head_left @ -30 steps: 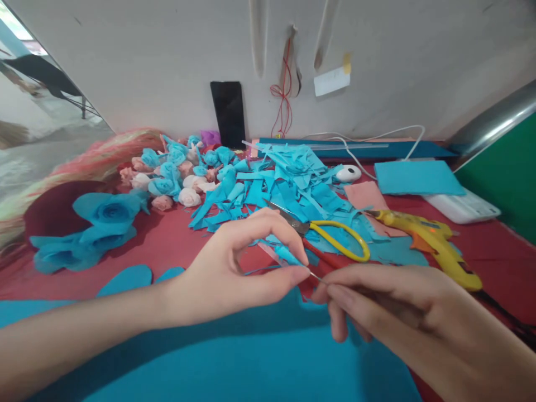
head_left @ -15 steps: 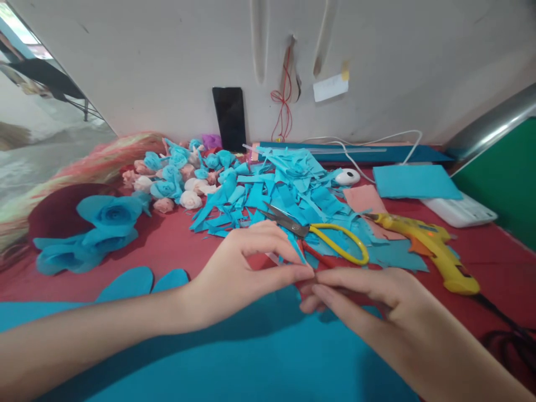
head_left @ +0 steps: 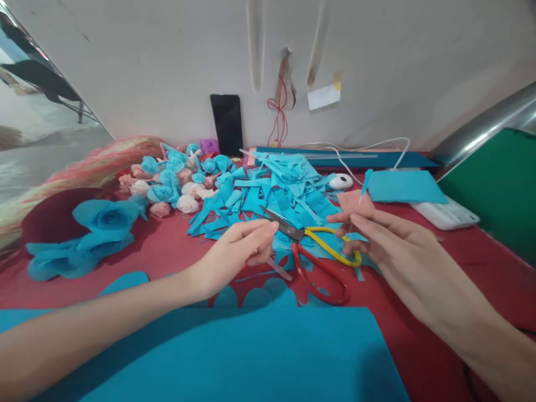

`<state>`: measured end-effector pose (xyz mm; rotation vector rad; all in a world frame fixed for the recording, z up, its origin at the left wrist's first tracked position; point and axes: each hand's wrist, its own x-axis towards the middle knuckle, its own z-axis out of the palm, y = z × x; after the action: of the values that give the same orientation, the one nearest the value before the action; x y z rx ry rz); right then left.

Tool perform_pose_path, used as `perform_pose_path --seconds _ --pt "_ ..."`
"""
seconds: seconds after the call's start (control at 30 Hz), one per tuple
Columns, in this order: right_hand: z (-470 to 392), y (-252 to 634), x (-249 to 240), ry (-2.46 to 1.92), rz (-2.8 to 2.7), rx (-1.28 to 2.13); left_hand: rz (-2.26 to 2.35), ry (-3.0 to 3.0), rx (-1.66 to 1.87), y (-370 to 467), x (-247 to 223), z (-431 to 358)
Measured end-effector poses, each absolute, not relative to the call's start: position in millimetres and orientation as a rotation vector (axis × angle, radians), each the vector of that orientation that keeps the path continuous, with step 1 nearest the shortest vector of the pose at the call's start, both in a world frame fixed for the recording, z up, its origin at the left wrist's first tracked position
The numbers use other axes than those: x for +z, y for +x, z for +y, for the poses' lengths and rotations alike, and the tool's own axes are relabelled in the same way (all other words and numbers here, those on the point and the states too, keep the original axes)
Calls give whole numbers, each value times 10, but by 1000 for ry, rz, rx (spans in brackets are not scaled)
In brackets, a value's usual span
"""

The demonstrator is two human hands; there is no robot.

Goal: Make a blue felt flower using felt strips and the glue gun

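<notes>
the red table fills the view, running back to a pale wall; its near part lies under a big blue felt sheet whose scalloped edge sits just below both hands. bare red cloth shows to the left of the left hand and to the right of the right forearm — the roomiest ground about them. beyond the hands a heap of blue felt scraps crowds the middle, and further left of it lie small blue and pink rolled roses and larger blue flowers.

the left hand hovers low, thumb and fingers drawn close together; whether they pinch anything i cannot tell. just under its fingertips lies a thin clear stick. between the hands rest two pairs of scissors, the yellow-handled scissors crossing over the red-handled scissors, both just beside the right hand's fingers.

the right hand is raised above the scissors, thumb and forefinger pinched on a thin pin — a small blue felt sliver stands at its upper tip. the pin's lower part is hard to make out against the fingers. behind that hand sit a white mouse and a flat blue sheet. both forearms are cut off by the frame's lower edge.
</notes>
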<state>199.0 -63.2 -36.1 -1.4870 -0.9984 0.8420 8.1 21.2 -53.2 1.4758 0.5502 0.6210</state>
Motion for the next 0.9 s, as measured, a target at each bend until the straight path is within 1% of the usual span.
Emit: perform_pose_path --seconds 0.17,0.33,0.47,0.7,0.9 --pt "-607 1962 -391 -1447 -974 838 612 1514 738 106 -487 318" --pt "-689 1766 -361 -1425 -1268 887 613 1732 621 81 -428 272" --pt "-761 1609 -335 -1405 -1473 890 529 1896 768 37 -372 157" --pt "-726 1565 -360 -1349 -1749 760 429 2058 891 17 -297 122" --pt "-717 1568 -459 -1353 -1811 503 343 2286 984 9 -287 98"
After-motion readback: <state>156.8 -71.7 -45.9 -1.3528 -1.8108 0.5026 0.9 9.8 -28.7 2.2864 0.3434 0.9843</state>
